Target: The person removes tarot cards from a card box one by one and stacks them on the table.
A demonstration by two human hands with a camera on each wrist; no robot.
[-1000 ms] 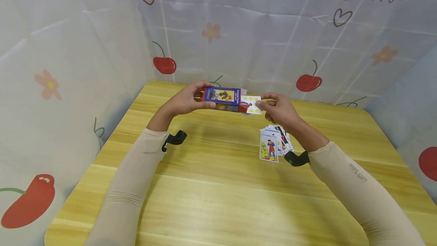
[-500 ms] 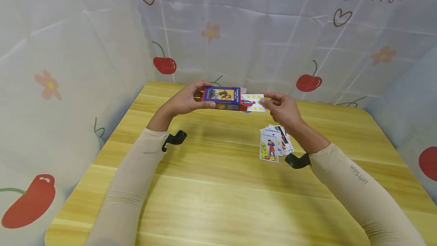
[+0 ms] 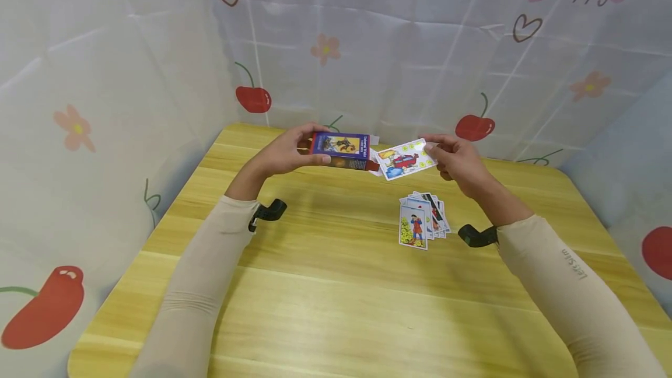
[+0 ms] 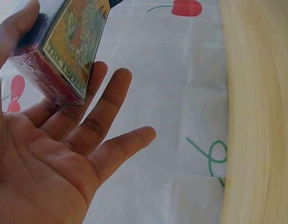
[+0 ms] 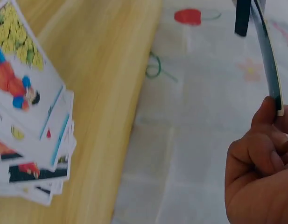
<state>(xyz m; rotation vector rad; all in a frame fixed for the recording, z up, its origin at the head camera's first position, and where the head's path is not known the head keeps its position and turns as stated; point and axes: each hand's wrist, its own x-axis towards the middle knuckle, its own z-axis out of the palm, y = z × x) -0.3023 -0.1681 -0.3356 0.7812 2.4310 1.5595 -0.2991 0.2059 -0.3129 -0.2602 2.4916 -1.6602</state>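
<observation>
My left hand (image 3: 286, 149) grips a blue and red tarot card box (image 3: 342, 144) by its closed end, held above the far part of the table. In the left wrist view the box (image 4: 71, 51) shows a picture marked "The Empress", and the lower fingers spread loose beneath it. The box's open end, with white flaps, faces right. Between thumb and fingers my right hand (image 3: 455, 162) pinches a tarot card (image 3: 405, 159) by its right end. That card is tilted just outside the box mouth. The right wrist view shows the card (image 5: 270, 60) nearly edge-on.
A loose fanned pile of tarot cards (image 3: 415, 227) lies face up on the wooden table (image 3: 325, 296), below and left of the right wrist. Close behind the table's far edge hangs a white curtain (image 3: 399, 57) printed with cherries and flowers.
The right hand has drawn the card rightward out of the box, and the card now slants with its whole face showing. The left hand and box have hardly moved.
</observation>
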